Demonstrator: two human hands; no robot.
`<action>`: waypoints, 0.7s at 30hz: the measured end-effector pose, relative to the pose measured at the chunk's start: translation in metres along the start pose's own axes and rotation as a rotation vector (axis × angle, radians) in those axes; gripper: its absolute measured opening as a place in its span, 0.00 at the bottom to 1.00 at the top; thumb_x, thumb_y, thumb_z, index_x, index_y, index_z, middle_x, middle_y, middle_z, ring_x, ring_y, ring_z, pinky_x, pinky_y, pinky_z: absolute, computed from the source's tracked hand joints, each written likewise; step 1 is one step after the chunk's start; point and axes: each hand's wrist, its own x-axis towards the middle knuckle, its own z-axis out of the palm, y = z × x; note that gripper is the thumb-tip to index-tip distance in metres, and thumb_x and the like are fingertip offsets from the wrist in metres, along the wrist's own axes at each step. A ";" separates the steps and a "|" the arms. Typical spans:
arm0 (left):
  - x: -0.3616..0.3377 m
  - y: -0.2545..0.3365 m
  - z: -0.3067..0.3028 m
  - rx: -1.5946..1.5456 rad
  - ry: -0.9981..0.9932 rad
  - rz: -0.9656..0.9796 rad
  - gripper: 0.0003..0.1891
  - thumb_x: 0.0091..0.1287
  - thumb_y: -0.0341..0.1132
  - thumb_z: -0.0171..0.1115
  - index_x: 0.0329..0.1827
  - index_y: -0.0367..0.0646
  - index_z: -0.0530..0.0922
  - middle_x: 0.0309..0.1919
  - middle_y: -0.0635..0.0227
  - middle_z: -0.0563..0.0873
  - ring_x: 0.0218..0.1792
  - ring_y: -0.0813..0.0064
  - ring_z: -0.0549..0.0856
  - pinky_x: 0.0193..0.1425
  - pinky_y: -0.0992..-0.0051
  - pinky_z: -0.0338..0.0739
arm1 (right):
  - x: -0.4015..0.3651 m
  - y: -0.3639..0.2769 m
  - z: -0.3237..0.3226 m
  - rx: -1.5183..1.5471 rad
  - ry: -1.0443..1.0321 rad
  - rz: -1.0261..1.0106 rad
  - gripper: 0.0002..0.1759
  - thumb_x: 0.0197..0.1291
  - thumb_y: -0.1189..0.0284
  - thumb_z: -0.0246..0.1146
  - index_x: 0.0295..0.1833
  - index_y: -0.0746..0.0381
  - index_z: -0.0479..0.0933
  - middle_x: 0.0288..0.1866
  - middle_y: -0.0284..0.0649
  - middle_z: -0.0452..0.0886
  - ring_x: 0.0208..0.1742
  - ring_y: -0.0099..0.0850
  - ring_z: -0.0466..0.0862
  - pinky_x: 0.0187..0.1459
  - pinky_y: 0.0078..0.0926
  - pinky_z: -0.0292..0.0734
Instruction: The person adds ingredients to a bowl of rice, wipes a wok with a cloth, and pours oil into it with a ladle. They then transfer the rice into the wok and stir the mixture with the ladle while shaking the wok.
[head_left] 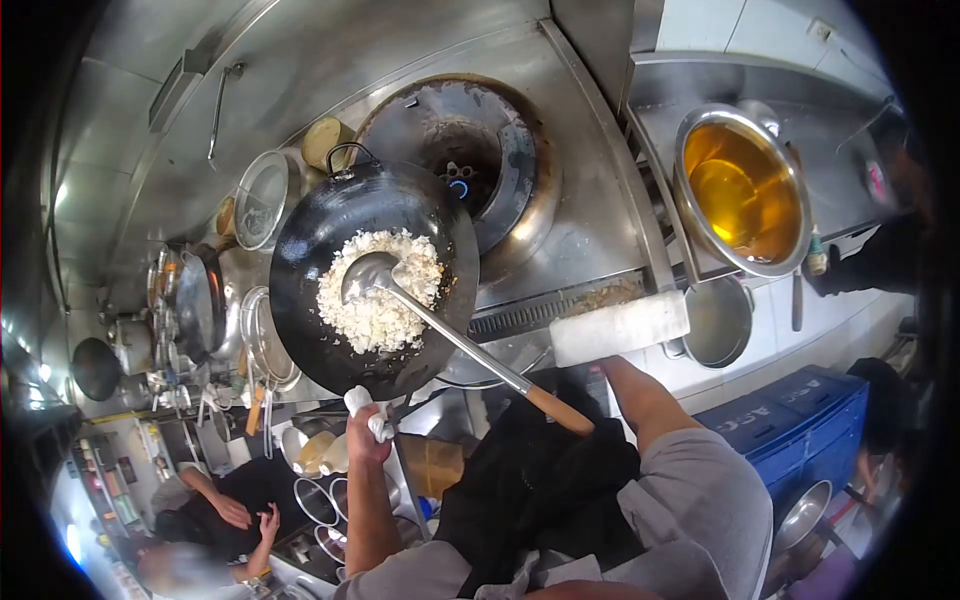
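Observation:
My left hand (pixel 368 437) is closed around the near side of a black wok (pixel 300 310), with a white cloth (pixel 372 412) in its grip. The wok is tilted beside the burner and holds white rice (pixel 375 320). A steel ladle (pixel 450 330) rests in the rice; its wooden handle (pixel 560 408) leans toward my apron with no hand on it. My right forearm (pixel 645 400) reaches to a white, folded-looking block, perhaps a towel (pixel 620 328), at the stove's front edge. That block hides my right hand, so its fingers do not show.
A small blue flame (pixel 458 188) burns in the open stove burner (pixel 510 200). At right stand a steel bowl of yellow oil (pixel 740 190) and a pot (pixel 722 322). A blue crate (pixel 800 430) is lower right. Lids (pixel 265 200) and pans line the left. Other people work nearby.

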 end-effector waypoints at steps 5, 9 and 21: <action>-0.001 0.006 -0.002 0.038 -0.017 -0.037 0.08 0.58 0.31 0.59 0.39 0.42 0.72 0.26 0.65 0.80 0.24 0.70 0.82 0.23 0.71 0.77 | 0.026 -0.013 0.003 -0.147 0.068 -0.066 0.19 0.66 0.61 0.53 0.58 0.57 0.73 0.38 0.39 0.83 0.31 0.32 0.83 0.39 0.39 0.81; -0.012 0.009 0.015 0.081 0.019 -0.040 0.08 0.59 0.34 0.59 0.38 0.42 0.73 0.25 0.63 0.82 0.23 0.69 0.82 0.22 0.71 0.75 | 0.027 -0.015 0.001 -0.194 0.075 -0.085 0.19 0.66 0.61 0.53 0.58 0.57 0.73 0.38 0.39 0.83 0.31 0.32 0.83 0.39 0.39 0.81; -0.009 0.003 0.011 0.067 0.061 -0.099 0.10 0.60 0.35 0.58 0.43 0.43 0.73 0.25 0.64 0.82 0.24 0.69 0.82 0.21 0.71 0.73 | 0.027 -0.013 -0.001 -0.265 0.057 -0.098 0.19 0.66 0.61 0.53 0.57 0.57 0.73 0.38 0.39 0.83 0.32 0.33 0.83 0.39 0.39 0.82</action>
